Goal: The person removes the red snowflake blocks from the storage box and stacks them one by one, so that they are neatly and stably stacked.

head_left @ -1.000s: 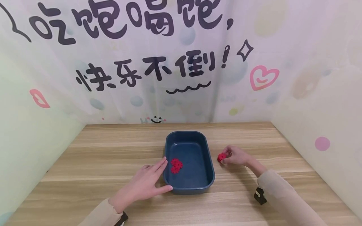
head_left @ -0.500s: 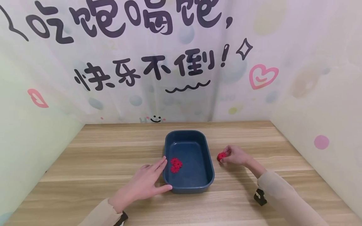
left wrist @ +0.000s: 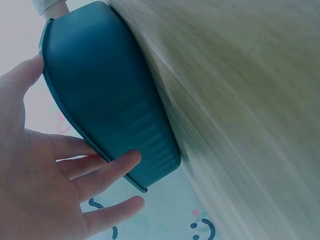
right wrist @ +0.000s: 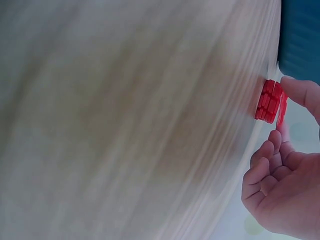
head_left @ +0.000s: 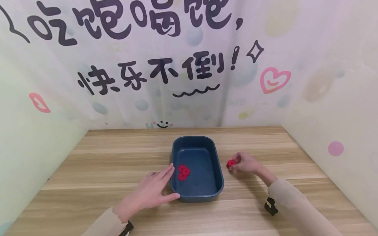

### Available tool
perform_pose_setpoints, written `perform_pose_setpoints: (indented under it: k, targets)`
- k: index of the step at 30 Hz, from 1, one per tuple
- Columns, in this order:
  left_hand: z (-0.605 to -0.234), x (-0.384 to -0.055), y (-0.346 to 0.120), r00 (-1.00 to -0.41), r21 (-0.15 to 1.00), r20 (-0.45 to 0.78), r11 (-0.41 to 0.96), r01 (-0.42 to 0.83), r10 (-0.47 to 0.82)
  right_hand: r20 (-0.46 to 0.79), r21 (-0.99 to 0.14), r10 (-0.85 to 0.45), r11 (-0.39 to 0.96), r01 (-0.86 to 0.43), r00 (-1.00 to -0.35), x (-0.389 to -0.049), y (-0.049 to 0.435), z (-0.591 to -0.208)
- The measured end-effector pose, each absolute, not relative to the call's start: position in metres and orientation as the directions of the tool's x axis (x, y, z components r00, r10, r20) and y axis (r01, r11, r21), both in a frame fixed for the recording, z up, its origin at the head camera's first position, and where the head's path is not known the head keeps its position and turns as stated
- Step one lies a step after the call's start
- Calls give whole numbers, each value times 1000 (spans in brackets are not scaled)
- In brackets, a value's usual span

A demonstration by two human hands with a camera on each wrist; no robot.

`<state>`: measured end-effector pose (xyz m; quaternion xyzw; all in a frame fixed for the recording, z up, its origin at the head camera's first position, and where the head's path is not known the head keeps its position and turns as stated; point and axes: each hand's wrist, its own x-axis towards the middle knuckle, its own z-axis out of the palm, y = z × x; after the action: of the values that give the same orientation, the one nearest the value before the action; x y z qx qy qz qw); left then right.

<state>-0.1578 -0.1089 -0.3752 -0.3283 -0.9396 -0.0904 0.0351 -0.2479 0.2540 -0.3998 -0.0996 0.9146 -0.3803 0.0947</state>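
A deep blue rectangular tray stands mid-table with several red gear-shaped discs lying inside at its left. My left hand rests at the tray's left rim, thumb at the near corner and fingers extended; in the left wrist view the fingers are spread along the outer wall. Right of the tray, my right hand pinches a red gear-shaped disc between thumb and forefinger. Just under it, a short stack of red gear-shaped discs sits on the table, while the other fingers curl loosely.
The wood-grain table reaches back to a printed curtain with large black lettering. Pale walls close off both sides. Dark straps show at the sleeve cuffs.
Both hands hold nearly the same positions. The view has shifted very slightly since one second ago, and the discs in the tray stay put.
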Motion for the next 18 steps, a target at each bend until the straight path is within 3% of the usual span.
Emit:
perform_pose_setpoints:
  k: [18]
  targets:
    - [-373, -156, -109, -781, 161, 129, 765, 624, 610, -103, -698, -259, 706, -115, -960, -246, 255, -399]
